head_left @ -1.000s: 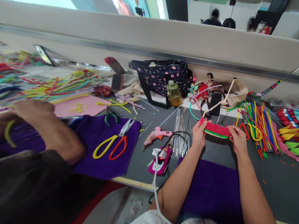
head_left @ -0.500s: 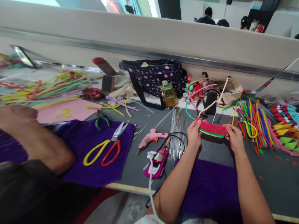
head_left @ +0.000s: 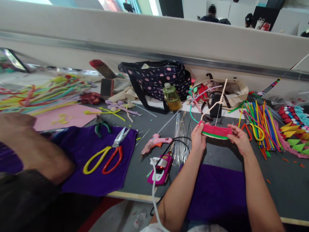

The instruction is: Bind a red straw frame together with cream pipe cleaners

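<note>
- Purple cloth nearest me, right of the pink glue gun and on my side of it.
- Magenta box, red light lit, white cable running into it: on the counter, just nearside of the glue gun.
- Co-worker's forearm well left of the glue gun, over a second purple cloth. Their hand is blurred, can't tell what it has.
- Scissors, one yellow handle, one red: flat on that second cloth, left of the glue gun, blades away from me.
- Striped piece, red-pink over green with a pale lower edge: held up off the counter, right of the glue gun.
- My left hand: fingers pinching its left end. My right hand: thumb and fingers on its right end.
- Cream forked stem rises from the piece's left end.
- Thin metal wires lie just right of the glue gun.
- Green-handled pliers, left of the glue gun and slightly beyond.
- Coloured stems bundled far right of the glue gun.
- Bottle, yellowish liquid, beyond the glue gun, in front of a dark spotted bag.
</note>
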A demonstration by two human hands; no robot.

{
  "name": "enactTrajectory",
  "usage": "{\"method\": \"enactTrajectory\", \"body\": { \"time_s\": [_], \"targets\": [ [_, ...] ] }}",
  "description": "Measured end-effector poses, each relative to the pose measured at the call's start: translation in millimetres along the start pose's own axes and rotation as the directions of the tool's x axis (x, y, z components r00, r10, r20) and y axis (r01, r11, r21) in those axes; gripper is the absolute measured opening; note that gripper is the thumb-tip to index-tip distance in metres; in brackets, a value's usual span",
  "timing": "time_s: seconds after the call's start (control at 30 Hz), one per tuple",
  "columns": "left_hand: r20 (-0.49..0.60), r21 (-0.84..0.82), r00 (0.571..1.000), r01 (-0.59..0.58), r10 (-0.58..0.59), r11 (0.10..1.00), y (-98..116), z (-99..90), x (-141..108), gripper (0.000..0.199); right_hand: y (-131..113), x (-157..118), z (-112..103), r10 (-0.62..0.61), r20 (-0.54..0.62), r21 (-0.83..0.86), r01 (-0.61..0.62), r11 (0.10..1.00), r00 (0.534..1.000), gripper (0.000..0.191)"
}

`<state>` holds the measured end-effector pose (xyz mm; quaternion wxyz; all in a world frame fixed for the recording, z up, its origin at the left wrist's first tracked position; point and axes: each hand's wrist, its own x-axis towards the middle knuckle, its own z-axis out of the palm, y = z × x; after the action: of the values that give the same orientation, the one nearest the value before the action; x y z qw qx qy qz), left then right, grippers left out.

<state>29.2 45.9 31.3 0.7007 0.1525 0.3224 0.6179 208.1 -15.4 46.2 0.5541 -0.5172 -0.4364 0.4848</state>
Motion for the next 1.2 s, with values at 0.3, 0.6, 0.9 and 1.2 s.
{"method": "enactTrajectory", "body": {
  "time_s": [0.3, 0.6, 0.9, 1.2],
  "targets": [
    [-0.014, 0.526, 0.840, -0.455, 0.542, 0.719, 2, 0.1, -6, 0.046, -1, 0, 1, -0.066, -0.084, -0.060, 0.061, 0.996, 0.994, 0.041],
    [0.660, 0.623, 0.695, -0.718, 0.284, 0.311, -3, 16.1, -30, 0.028, -8, -6, 11, -0.069, 0.000, -0.109, 0.069, 0.992, 0.998, 0.037],
    [0.586, 0.665, 0.760, -0.650, 0.281, 0.368, -6, 12.2, -23, 0.014, -8, -7, 13, -0.048, 0.051, -0.118, 0.053, 0.992, 0.998, 0.038],
    [0.556, 0.660, 0.788, -0.612, 0.266, 0.434, -7, 13.3, -25, 0.014, -11, -8, 13, -0.045, 0.078, -0.161, 0.057, 0.985, 0.996, 0.039]
  ]
}}
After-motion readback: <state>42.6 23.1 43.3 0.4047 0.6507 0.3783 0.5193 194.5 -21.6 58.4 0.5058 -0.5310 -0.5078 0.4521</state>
